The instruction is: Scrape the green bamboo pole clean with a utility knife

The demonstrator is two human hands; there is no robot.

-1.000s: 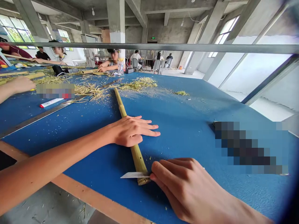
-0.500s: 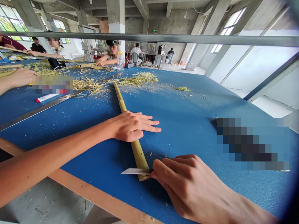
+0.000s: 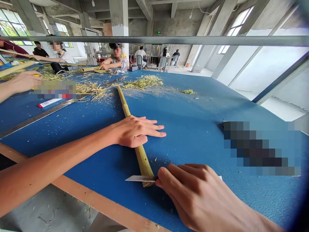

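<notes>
A bamboo stick (image 3: 144, 158) lies lengthwise on the blue tabletop, its thicker cut end toward me and its thin end pointing away. My left hand (image 3: 135, 130) rests flat across the middle of the stick, pressing it down, with its fingers stretched out and spread to the right. Closed around a knife, my right hand (image 3: 193, 190) is low and to the right of the stick. The knife's blade (image 3: 140, 178) lies crosswise over the near end of the bamboo, its tip pointing left. The handle is mostly hidden inside my fist.
Bamboo shavings (image 3: 143, 82) are heaped beyond the stick. A steel ruler (image 3: 36, 117) and a marker (image 3: 50, 103) lie at left, near another person's hand (image 3: 20, 82). A blurred dark object (image 3: 256, 145) is at right. A metal bar (image 3: 154, 40) crosses above. Several people sit farther back.
My right hand has shifted very slightly, with the blade still across the bamboo's end. My left hand stays put. At far left, the other person's hand has moved, with a bamboo strip raised above it.
</notes>
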